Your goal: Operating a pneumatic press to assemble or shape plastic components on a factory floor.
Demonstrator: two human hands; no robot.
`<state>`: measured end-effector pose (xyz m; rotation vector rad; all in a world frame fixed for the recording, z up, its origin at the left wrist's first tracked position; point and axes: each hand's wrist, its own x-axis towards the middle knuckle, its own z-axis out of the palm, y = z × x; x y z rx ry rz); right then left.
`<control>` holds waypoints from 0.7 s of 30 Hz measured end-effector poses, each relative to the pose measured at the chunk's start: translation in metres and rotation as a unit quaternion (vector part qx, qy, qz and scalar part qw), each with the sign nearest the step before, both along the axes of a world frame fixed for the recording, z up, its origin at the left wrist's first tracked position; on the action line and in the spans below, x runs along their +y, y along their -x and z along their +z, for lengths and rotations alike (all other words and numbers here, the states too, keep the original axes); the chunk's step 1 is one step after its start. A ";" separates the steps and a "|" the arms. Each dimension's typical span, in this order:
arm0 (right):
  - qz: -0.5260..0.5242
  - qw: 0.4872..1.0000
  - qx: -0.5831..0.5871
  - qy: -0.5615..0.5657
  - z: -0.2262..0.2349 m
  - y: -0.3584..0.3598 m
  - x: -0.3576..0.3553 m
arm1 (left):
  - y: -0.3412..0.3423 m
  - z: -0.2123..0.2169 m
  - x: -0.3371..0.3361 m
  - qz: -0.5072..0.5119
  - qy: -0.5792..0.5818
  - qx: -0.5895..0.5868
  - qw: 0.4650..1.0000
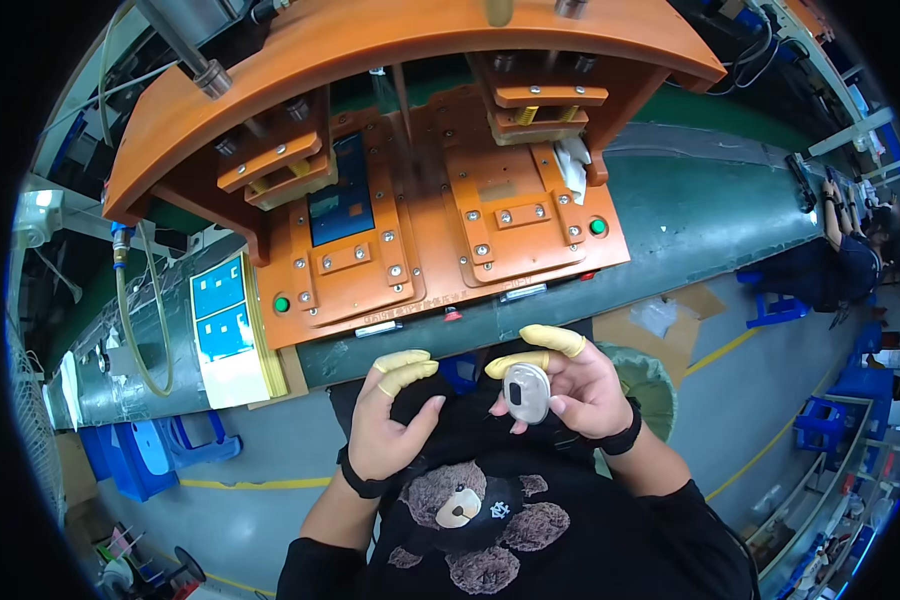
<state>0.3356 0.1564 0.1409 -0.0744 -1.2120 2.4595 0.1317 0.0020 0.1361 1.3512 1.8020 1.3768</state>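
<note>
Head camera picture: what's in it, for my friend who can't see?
A person's right hand holds a small rounded grey object; the left hand looks empty. Both wear yellow finger covers. Beyond them, an orange machine stands on a green bench.

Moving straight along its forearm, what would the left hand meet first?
Likely the green table, or, if the left hand is above it, the orange machine; height is unclear.

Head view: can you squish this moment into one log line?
left hand: empty | right hand: holding grey oval object | orange machine: beyond both hands
</note>
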 end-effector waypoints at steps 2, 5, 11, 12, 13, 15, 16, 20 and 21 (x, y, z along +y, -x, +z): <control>-0.019 1.000 -0.012 -0.005 -0.001 -0.002 0.001 | 0.002 -0.005 -0.003 -0.021 -0.004 0.014 1.000; -0.025 1.000 -0.004 0.016 -0.009 0.001 0.002 | 0.002 -0.008 -0.002 -0.037 -0.018 0.011 0.999; -0.030 0.998 -0.027 0.052 -0.020 0.010 -0.005 | -0.009 -0.002 0.007 -0.072 -0.045 0.006 0.996; -0.029 0.998 -0.025 0.050 -0.021 0.012 -0.007 | -0.011 0.001 0.011 -0.080 -0.051 0.021 0.995; -0.031 0.998 -0.044 0.035 -0.021 0.015 -0.010 | -0.014 0.006 0.015 -0.091 -0.052 0.046 0.993; -0.035 0.997 -0.059 0.017 -0.021 0.019 -0.014 | -0.022 0.012 0.024 -0.073 -0.041 0.075 0.994; -0.034 0.998 -0.059 0.016 -0.023 0.020 -0.016 | -0.024 0.012 0.027 -0.061 -0.036 0.091 0.993; -0.075 0.994 -0.081 -0.003 -0.026 0.022 -0.022 | -0.026 0.006 0.031 -0.035 -0.024 0.113 0.993; -0.081 0.992 -0.092 -0.021 -0.026 0.022 -0.023 | -0.026 0.006 0.030 -0.034 -0.020 0.109 0.993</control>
